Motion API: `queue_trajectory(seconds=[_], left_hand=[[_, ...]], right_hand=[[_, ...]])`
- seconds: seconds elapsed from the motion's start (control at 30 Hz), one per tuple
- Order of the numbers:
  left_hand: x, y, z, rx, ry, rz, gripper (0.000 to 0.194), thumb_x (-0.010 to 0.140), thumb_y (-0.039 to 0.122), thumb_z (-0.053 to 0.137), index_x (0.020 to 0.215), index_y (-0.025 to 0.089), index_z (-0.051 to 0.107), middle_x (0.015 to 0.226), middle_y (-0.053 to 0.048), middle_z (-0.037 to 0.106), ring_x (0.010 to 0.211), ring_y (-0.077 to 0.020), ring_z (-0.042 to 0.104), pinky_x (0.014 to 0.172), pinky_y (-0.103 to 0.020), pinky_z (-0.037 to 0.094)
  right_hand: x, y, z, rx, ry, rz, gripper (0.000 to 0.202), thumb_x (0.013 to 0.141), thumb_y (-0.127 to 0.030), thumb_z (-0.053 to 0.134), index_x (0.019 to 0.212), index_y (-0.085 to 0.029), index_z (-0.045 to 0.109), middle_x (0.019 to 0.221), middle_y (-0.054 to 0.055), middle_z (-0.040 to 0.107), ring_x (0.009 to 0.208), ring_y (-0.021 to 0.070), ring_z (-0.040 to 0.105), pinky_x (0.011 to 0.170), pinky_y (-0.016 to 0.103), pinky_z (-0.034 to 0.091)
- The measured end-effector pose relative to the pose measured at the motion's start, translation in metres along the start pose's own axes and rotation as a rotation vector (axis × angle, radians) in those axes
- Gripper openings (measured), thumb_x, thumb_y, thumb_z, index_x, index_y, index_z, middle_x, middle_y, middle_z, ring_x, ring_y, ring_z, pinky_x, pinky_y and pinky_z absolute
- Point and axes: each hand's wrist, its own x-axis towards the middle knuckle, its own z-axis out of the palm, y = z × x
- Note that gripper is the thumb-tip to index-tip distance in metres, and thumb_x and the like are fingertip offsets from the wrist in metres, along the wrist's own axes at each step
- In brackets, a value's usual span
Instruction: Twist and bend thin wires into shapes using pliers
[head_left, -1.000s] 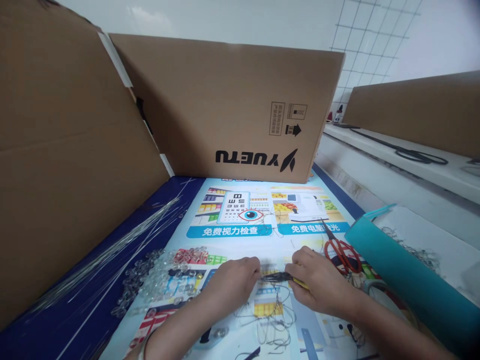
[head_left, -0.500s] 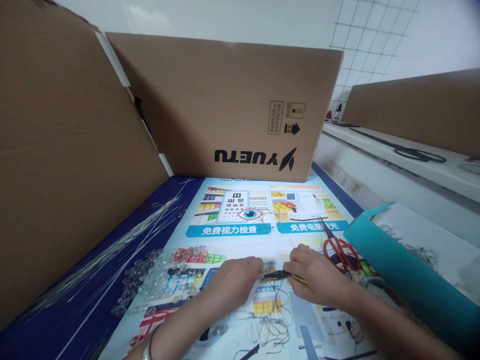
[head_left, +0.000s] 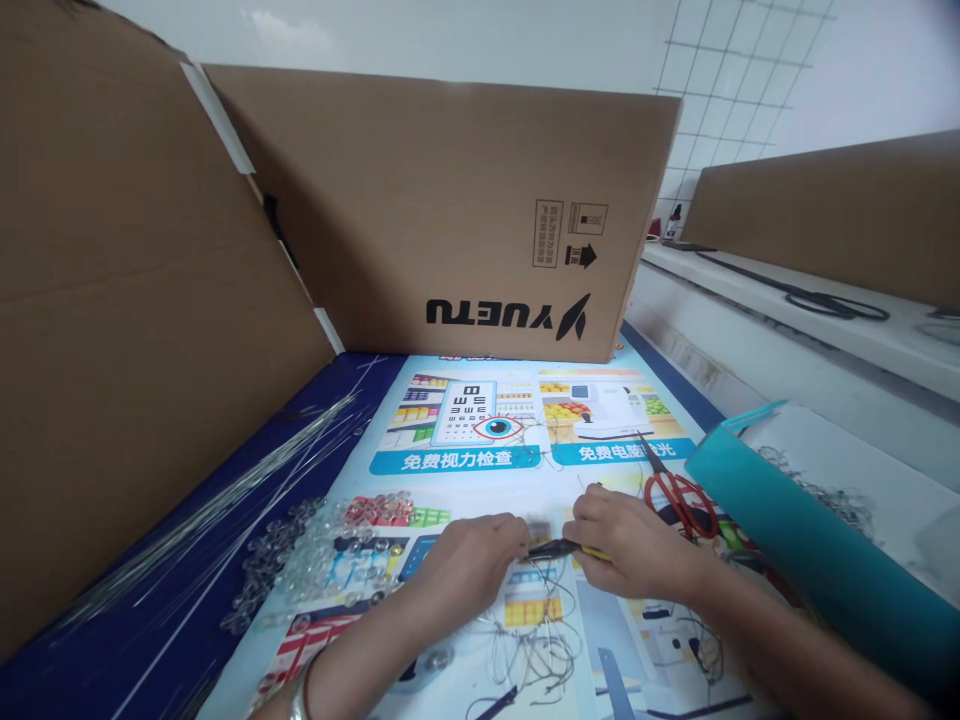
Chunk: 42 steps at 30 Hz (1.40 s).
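Observation:
My right hand (head_left: 626, 540) is closed round the yellow handle of small pliers (head_left: 553, 549), whose dark jaws point left. The jaw tips reach the fingertips of my left hand (head_left: 480, 560), which are pinched together; what they hold is too small to make out. Thin wire pieces (head_left: 536, 655) lie in a loose tangle on the printed sheet below the pliers. To the left of my left hand, many clear beads (head_left: 330, 550) are spread out. Red-handled scissors (head_left: 679, 500) rest just beyond my right hand, blades pointing away.
A teal-sided box (head_left: 817, 540) with small wire pieces stands at the right. Long straight wires (head_left: 247, 490) lie on the blue surface at left. Cardboard panels (head_left: 450, 200) rise behind and at left. A white ledge (head_left: 810, 300) with a black cable runs along the right.
The view has shifted slightly. Both hands keep nearly the same pose, with the pliers still between them.

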Motion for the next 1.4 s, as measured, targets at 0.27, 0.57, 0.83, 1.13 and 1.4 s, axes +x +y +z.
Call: queue_trajectory(seconds=[0.27, 0.57, 0.83, 1.13, 1.4], left_hand=[[0.001, -0.002, 0.003, -0.026, 0.003, 0.015, 0.017, 0.090, 0.018, 0.036, 0.087, 0.023, 0.053, 0.082, -0.001, 0.063, 0.076, -0.0188, 0.060, 0.063, -0.026, 0.038], [0.001, -0.006, -0.004, -0.188, 0.001, -0.017, 0.019, 0.091, 0.024, 0.037, 0.088, 0.022, 0.056, 0.084, 0.000, 0.064, 0.076, -0.0175, 0.059, 0.065, -0.025, 0.038], [0.002, -0.013, -0.013, -0.375, -0.024, -0.018, 0.019, 0.089, 0.023, 0.039, 0.082, 0.021, 0.057, 0.079, 0.001, 0.063, 0.072, -0.0148, 0.055, 0.063, -0.022, 0.037], [0.002, -0.015, -0.010, -0.390, 0.006, -0.016, 0.019, 0.086, 0.019, 0.041, 0.082, 0.021, 0.059, 0.079, 0.001, 0.062, 0.072, -0.0151, 0.054, 0.065, -0.022, 0.038], [0.002, -0.014, -0.012, -0.382, 0.003, -0.046, 0.019, 0.083, 0.017, 0.041, 0.082, 0.021, 0.059, 0.078, 0.001, 0.062, 0.071, -0.0144, 0.053, 0.062, -0.022, 0.037]], right_hand=[[0.000, 0.002, 0.005, -0.024, 0.020, -0.030, 0.012, 0.081, -0.026, 0.045, 0.078, -0.019, 0.055, 0.078, 0.003, 0.052, 0.080, 0.0175, 0.047, 0.082, 0.034, 0.036], [0.001, -0.002, 0.005, -0.030, 0.033, -0.016, 0.013, 0.083, -0.024, 0.042, 0.076, -0.019, 0.053, 0.077, 0.003, 0.051, 0.078, 0.0173, 0.045, 0.078, 0.032, 0.037], [-0.001, -0.005, 0.008, -0.010, 0.072, 0.023, 0.011, 0.082, -0.023, 0.044, 0.081, -0.019, 0.054, 0.080, 0.005, 0.050, 0.080, 0.0194, 0.044, 0.075, 0.034, 0.036], [-0.003, -0.009, 0.004, -0.006, 0.094, 0.052, 0.007, 0.079, -0.022, 0.047, 0.081, -0.019, 0.053, 0.081, 0.005, 0.050, 0.081, 0.0201, 0.044, 0.072, 0.033, 0.036], [-0.003, -0.011, 0.005, 0.001, 0.112, 0.053, 0.008, 0.079, -0.021, 0.048, 0.083, -0.019, 0.055, 0.082, 0.006, 0.050, 0.081, 0.0207, 0.044, 0.072, 0.034, 0.036]])
